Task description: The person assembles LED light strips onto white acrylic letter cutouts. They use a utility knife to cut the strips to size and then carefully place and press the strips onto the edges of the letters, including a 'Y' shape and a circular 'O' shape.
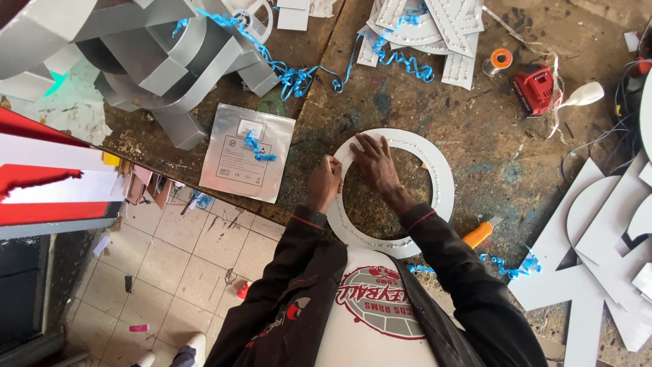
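Under both my hands lies the white ring [445,178], flat on the workbench [475,136]: my right hand [372,162] presses it spread-fingered, my left hand [325,182] pinches its inner edge, and it looks light, thin, stiff; best held by the rim

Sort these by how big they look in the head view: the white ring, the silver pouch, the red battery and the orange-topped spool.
Largest to smallest:
1. white ring
2. silver pouch
3. red battery
4. orange-topped spool
All lie on the same workbench, so nearness barely skews this.
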